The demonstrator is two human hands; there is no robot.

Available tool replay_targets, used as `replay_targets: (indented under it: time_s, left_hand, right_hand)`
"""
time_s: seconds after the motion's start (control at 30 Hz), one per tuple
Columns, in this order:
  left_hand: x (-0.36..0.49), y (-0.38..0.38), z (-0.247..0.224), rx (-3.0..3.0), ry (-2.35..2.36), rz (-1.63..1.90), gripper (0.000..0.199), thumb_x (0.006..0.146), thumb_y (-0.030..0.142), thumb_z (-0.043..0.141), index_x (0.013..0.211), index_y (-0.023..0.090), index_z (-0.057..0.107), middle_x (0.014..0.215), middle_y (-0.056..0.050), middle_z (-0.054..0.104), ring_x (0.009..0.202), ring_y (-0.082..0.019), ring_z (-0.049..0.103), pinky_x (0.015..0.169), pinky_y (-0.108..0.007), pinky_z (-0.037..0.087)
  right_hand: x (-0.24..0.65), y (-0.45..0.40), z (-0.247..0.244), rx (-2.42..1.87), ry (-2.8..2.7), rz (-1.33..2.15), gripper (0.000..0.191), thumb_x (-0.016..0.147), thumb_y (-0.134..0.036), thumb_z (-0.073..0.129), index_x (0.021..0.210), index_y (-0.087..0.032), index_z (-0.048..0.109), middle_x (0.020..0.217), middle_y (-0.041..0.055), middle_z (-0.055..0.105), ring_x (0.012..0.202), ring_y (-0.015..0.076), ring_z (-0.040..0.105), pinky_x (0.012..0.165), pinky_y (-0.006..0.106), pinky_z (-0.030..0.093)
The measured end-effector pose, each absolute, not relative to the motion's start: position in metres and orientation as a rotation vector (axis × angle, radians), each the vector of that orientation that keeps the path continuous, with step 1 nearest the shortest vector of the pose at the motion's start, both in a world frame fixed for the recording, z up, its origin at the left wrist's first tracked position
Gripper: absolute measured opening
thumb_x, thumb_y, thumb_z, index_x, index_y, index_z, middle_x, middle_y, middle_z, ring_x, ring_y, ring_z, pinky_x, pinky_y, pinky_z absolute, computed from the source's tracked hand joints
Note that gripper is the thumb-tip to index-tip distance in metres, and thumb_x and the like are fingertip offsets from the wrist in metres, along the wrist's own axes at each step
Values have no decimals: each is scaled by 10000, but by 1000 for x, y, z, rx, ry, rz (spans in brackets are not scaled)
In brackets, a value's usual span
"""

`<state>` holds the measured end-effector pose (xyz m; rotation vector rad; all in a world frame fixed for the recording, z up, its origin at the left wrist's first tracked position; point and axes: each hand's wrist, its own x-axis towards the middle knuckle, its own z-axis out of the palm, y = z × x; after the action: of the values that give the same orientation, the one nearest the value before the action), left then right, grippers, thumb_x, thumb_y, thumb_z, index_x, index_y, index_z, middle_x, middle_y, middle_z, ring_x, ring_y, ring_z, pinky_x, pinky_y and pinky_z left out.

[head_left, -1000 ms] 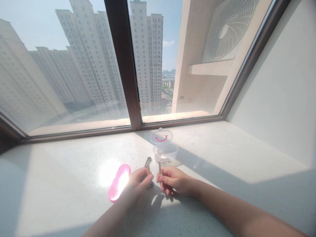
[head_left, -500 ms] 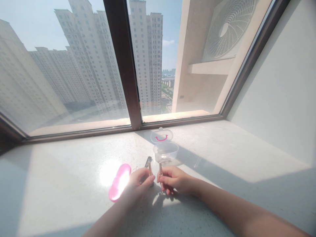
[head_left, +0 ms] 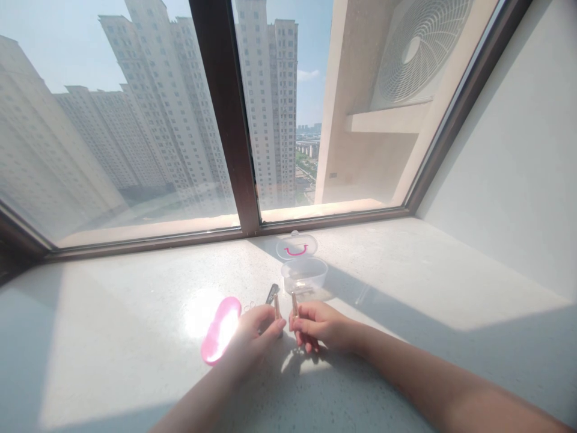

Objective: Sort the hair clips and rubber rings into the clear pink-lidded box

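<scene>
My left hand (head_left: pixel 260 331) pinches a small slim gold-coloured piece (head_left: pixel 277 305) upright between thumb and fingers. A similar gold-coloured piece (head_left: pixel 294 304) stands upright in the closed fingers of my right hand (head_left: pixel 321 326). The two pieces are side by side with a narrow gap between them. Just beyond my left hand lies a dark, slim object (head_left: pixel 272 293), partly hidden by the fingers. Behind my hands sits an open clear plastic box (head_left: pixel 305 276), with small things at its bottom. Its lid (head_left: pixel 296 246), marked with a pink curved handle, leans back towards the window.
A glossy pink case (head_left: pixel 220 331) lies left of my left hand, in strong glare. Small rings (head_left: pixel 249 307) lie beside it. A small clear piece (head_left: pixel 361 294) is on the pale sill (head_left: pixel 135 325) at the right. The brown window frame (head_left: pixel 247 204) borders the back.
Both hands keep their grips and hardly move. The whole view has shifted very slightly.
</scene>
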<state>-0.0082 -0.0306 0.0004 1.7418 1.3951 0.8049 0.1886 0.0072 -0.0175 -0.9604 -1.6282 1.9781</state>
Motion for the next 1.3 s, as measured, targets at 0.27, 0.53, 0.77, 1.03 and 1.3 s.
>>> replay_targets:
  time_s: [0.27, 0.53, 0.77, 1.03, 1.3]
  left_hand:
    - [-9, -31, -2, 1779, 1388, 790, 328, 878, 442, 494, 682, 181, 517, 651, 14, 485, 636, -152, 455, 594, -270, 333]
    - [-6, -32, 6, 1788, 1412, 806, 322, 857, 418, 505, 630, 189, 489, 613, 27, 442, 609, -147, 428, 582, -267, 318]
    - [-5, -32, 6, 1788, 1414, 828, 331, 838, 420, 520, 604, 195, 457, 597, 36, 408, 594, -141, 405, 571, -262, 304]
    - [-4, -32, 9, 1789, 1450, 842, 310, 835, 404, 519, 615, 186, 512, 592, 24, 458, 590, -143, 430, 573, -261, 313]
    - [-2, -32, 8, 1743, 1496, 820, 262, 827, 369, 513, 637, 194, 553, 605, 4, 545, 621, -174, 514, 595, -269, 366]
  right_hand:
    - [188, 7, -19, -943, -1618, 1980, 269, 800, -400, 623, 838, -147, 540, 638, -16, 598, 450, 73, 539, 397, 167, 365]
    - [188, 6, -19, -961, -1590, 1982, 269, 793, -396, 623, 836, -145, 538, 627, -20, 591, 451, 70, 531, 401, 169, 357]
    - [188, 6, -18, -965, -1579, 2003, 264, 778, -388, 636, 819, -147, 535, 636, -13, 605, 449, 71, 536, 396, 165, 353]
    - [188, 6, -20, -946, -1586, 1991, 270, 794, -393, 619, 824, -142, 525, 623, -14, 596, 446, 69, 529, 405, 172, 362]
    - [187, 6, -22, -972, -1594, 1979, 285, 792, -413, 616, 827, -147, 522, 612, -13, 598, 448, 75, 534, 412, 178, 376]
